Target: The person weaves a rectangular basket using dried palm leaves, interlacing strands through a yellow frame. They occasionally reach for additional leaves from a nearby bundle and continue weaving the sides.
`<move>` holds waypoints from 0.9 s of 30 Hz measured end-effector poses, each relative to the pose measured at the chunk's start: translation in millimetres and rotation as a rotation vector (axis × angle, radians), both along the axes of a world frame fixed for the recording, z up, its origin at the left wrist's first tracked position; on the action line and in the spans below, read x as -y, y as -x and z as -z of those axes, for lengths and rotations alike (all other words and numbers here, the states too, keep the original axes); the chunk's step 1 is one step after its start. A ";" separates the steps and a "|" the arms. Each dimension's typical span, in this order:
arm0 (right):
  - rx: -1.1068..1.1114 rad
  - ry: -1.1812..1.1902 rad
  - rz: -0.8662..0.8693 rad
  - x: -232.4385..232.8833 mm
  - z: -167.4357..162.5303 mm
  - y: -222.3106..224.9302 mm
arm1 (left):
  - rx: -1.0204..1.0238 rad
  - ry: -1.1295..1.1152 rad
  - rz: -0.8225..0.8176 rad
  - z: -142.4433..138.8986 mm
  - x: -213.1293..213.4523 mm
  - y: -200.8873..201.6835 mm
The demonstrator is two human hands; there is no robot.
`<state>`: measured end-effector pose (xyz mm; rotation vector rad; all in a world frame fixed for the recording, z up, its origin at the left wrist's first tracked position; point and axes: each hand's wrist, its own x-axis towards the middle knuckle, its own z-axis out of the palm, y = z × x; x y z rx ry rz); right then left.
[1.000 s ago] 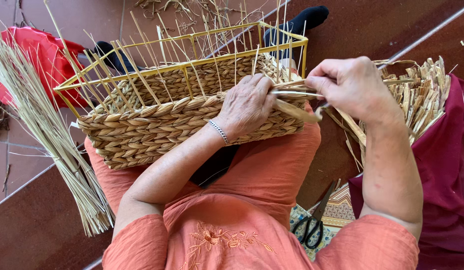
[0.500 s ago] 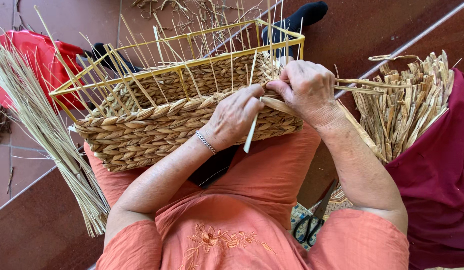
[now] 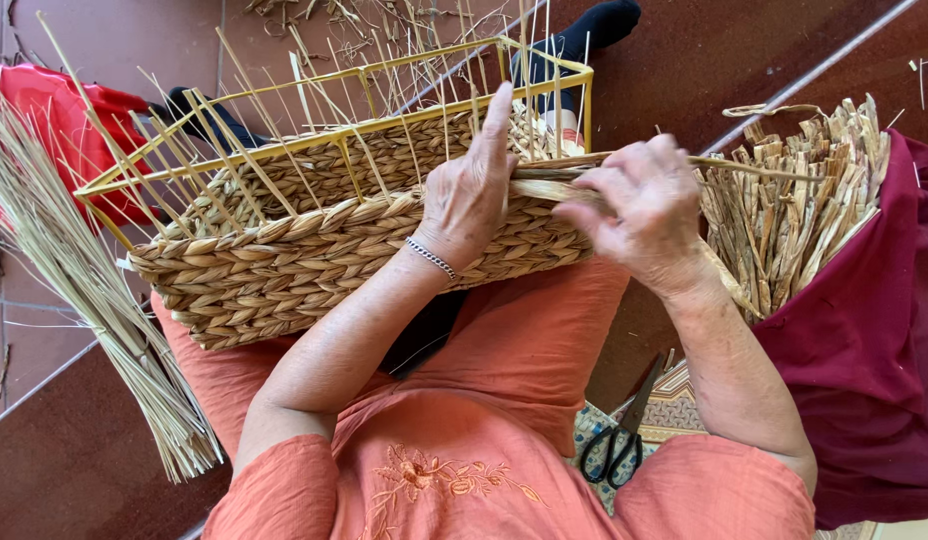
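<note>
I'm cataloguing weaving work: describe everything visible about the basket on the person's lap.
The basket is rectangular and half woven: thick tan braided fibre rows wrap a yellow wire frame, with thin straw stakes sticking up above the weave. It lies tilted across the orange-clad lap. The left hand presses its near wall; the right hand holds a flat strand at its corner.

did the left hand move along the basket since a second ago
Yes. The left hand has shifted toward the yellow wire frame's far right corner, forefinger now pointing up past the woven basket's rim.
</note>
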<state>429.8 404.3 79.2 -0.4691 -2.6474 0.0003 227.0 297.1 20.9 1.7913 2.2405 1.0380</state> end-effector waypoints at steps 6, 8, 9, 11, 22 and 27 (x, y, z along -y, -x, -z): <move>0.091 -0.011 0.017 9.8 27.0 -5.4 | -0.198 -0.019 -0.025 -1.8 -3.4 4.9; 0.093 0.057 -0.008 14.2 24.4 -2.9 | -0.213 0.109 0.020 -4.7 -8.2 7.9; 0.068 0.112 -0.034 19.8 18.6 -3.4 | -0.220 0.229 0.059 -6.8 -11.7 8.6; 0.076 0.377 0.006 27.0 0.0 -5.0 | -0.154 0.391 0.122 -11.0 -16.2 8.2; 0.006 -0.267 -0.077 5.1 -63.2 17.5 | 0.297 -0.067 0.476 -38.8 8.6 21.5; 0.186 -0.124 0.002 -5.5 -66.3 24.7 | 0.298 0.234 0.481 -58.3 3.5 18.3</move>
